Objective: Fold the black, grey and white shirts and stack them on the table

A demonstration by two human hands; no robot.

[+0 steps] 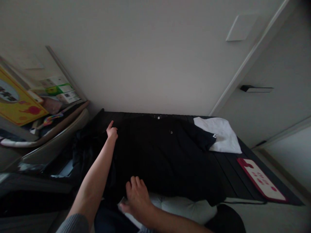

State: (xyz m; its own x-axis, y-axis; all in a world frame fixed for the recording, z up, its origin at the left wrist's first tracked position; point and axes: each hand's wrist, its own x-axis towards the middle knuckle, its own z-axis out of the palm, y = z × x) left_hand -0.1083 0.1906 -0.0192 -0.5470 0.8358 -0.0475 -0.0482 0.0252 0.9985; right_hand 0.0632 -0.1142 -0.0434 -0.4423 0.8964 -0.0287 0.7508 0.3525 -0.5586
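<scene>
Resting both hands on the black T-shirt [160, 155]: left hand [112, 132] far, fingers together, index extended; right hand [137, 198] near, fingers spread apart, keeping cloth flat.

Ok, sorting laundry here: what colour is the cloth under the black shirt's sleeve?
White; the cloth shows best in the head view.

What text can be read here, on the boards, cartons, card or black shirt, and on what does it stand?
Nothing is legible:
Yellow board: large dark characters, too blurred to read.
Green-and-white cartons: print too small to read.
Red-edged white card: red characters, too blurred to read.
Black shirt: neck label and sleeve badge, too small to read.
</scene>
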